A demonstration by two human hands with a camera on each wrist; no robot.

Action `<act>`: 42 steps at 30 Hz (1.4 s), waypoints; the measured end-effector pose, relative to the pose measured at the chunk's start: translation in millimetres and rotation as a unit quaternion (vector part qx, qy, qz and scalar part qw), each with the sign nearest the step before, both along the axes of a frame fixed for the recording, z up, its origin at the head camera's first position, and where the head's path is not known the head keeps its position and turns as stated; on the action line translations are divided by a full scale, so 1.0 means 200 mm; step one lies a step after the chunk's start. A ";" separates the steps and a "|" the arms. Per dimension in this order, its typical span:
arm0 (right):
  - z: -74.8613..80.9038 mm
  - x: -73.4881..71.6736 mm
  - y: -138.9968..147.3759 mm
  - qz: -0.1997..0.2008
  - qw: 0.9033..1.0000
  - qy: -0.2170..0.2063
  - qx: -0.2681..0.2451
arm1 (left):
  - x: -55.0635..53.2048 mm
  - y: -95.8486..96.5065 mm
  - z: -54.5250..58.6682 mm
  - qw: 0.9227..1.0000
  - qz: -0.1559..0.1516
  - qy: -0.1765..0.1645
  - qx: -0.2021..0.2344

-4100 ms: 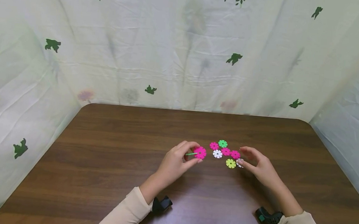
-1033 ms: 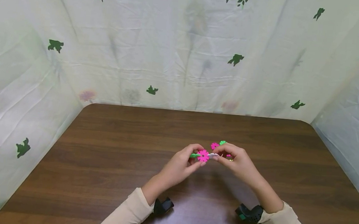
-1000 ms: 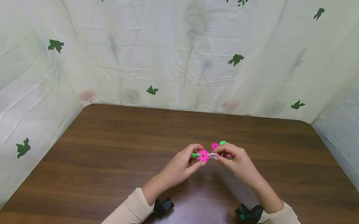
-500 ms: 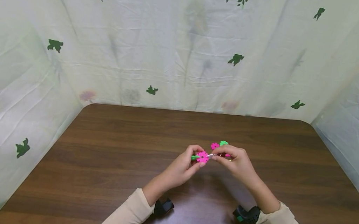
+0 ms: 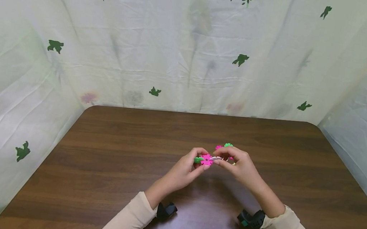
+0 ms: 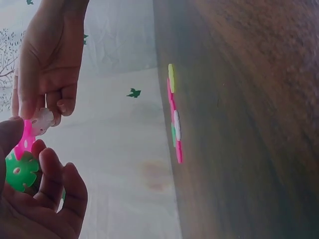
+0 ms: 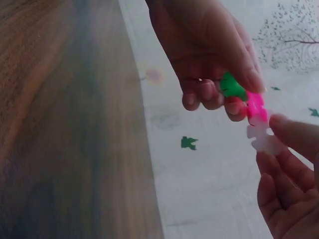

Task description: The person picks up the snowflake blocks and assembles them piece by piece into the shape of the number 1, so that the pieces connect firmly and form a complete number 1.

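Note:
My left hand (image 5: 183, 170) pinches a pink notched disc (image 5: 207, 160) between thumb and finger. A green notched disc (image 6: 22, 172) is joined to its left side, partly behind the fingers. My right hand (image 5: 241, 165) pinches a white notched disc (image 7: 262, 137), held edge-on at the right of the pink one. The white and pink discs meet at their rims; how deep the slots interlock I cannot tell. Both hands are above the table. Behind the right hand in the head view, the loose discs, among them a green disc (image 5: 228, 145), are mostly covered.
The left wrist view shows the loose discs lying flat in a cluster, with a yellow disc (image 6: 171, 78), a white disc (image 6: 177, 124) and pink ones. The wooden table (image 5: 118, 159) ends at a patterned cloth backdrop (image 5: 127, 52).
About four seconds ago the right hand was at the loose discs; since then it has brought a white disc to the pink one. Over the last second, both hands have shifted only slightly.

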State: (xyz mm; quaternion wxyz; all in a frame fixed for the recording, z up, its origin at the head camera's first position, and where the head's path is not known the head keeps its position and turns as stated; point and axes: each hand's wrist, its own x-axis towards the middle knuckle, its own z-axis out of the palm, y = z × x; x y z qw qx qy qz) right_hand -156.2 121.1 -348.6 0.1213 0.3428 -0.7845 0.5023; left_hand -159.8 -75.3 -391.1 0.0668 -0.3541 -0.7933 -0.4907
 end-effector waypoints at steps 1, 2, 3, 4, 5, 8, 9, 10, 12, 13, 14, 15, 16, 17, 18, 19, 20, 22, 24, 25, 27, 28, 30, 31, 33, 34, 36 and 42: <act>0.00 0.00 0.00 -0.001 1.000 -0.010 0.002 | 0.00 0.00 0.00 1.000 0.003 0.002 -0.003; 0.01 0.00 0.01 -0.002 1.000 -0.019 0.002 | 0.00 0.00 0.00 1.000 0.009 0.004 -0.007; 0.01 0.00 0.01 -0.003 1.000 -0.025 0.003 | -0.01 0.00 0.00 1.000 0.013 0.005 -0.009; 0.01 0.00 0.02 -0.003 1.000 -0.030 0.004 | -0.01 0.00 0.00 1.000 0.018 0.006 -0.011; 0.01 0.00 0.02 -0.002 0.999 -0.033 0.004 | -0.01 0.00 0.00 1.000 0.023 0.007 -0.012; 0.01 -0.01 0.03 0.005 0.999 -0.040 0.000 | -0.01 -0.01 -0.01 0.999 0.034 0.016 -0.013; 0.00 -0.01 0.03 0.007 0.999 -0.041 -0.001 | -0.01 -0.01 0.00 0.999 0.038 0.022 -0.013; 0.00 -0.02 0.03 0.009 0.999 -0.042 -0.004 | -0.01 -0.01 0.00 0.999 0.041 0.027 -0.012; 0.00 -0.02 0.03 0.011 0.999 -0.046 -0.009 | -0.02 -0.01 0.00 0.998 0.046 0.036 -0.008; -0.01 -0.02 0.03 0.012 0.999 -0.047 -0.012 | -0.02 -0.01 0.00 0.998 0.049 0.040 -0.005; -0.01 -0.02 0.03 0.011 0.999 -0.048 -0.014 | -0.02 -0.01 0.00 0.998 0.052 0.044 -0.002; -0.01 -0.02 0.03 0.011 0.999 -0.049 -0.016 | -0.02 -0.01 0.00 0.997 0.055 0.047 0.001; -0.01 -0.02 0.03 0.010 0.999 -0.050 -0.018 | -0.02 -0.01 0.00 0.997 0.057 0.049 0.003; -0.01 -0.02 0.02 0.011 0.998 -0.052 -0.019 | -0.02 -0.01 0.00 0.997 0.057 0.053 0.004; -0.01 -0.02 0.02 0.011 0.998 -0.054 -0.021 | -0.02 -0.01 0.00 0.997 0.059 0.056 0.003; -0.01 -0.02 0.02 0.013 0.998 -0.057 -0.023 | -0.02 -0.01 0.00 0.996 0.060 0.061 0.001; -0.02 -0.02 0.02 0.017 0.998 -0.061 -0.026 | -0.02 -0.01 0.00 0.996 0.061 0.069 -0.001; -0.03 -0.03 0.02 0.026 0.997 -0.068 -0.033 | -0.01 -0.01 0.01 0.994 0.063 0.088 -0.012; -0.06 -0.04 0.02 0.036 0.996 -0.077 -0.040 | -0.01 -0.01 0.01 0.991 0.068 0.111 -0.025; -0.07 -0.04 0.02 0.041 0.995 -0.082 -0.045 | -0.01 -0.01 0.01 0.990 0.070 0.121 -0.030; -0.10 -0.06 0.02 0.046 0.994 -0.092 -0.048 | -0.01 -0.01 0.01 0.987 0.077 0.138 -0.039; -0.12 -0.06 0.02 0.049 0.993 -0.098 -0.048 | 0.00 0.00 0.01 0.986 0.078 0.145 -0.040; -0.15 -0.08 0.02 0.048 0.992 -0.109 -0.049 | 0.00 0.00 0.00 0.984 0.081 0.156 -0.039; -0.15 -0.08 0.02 0.050 0.991 -0.115 -0.050 | 0.00 0.00 0.00 0.983 0.082 0.160 -0.037; -0.16 -0.08 0.02 0.054 0.990 -0.122 -0.052 | 0.00 0.00 -0.01 0.982 0.083 0.166 -0.032; -0.16 -0.08 0.01 0.057 0.989 -0.124 -0.054 | 0.00 0.00 -0.01 0.981 0.084 0.170 -0.030; -0.16 -0.07 0.01 0.062 0.988 -0.126 -0.058 | -0.01 0.01 -0.02 0.980 0.088 0.176 -0.029; -0.16 -0.07 0.01 0.058 0.989 -0.122 -0.053 | -0.01 0.01 -0.02 0.978 0.099 0.183 -0.035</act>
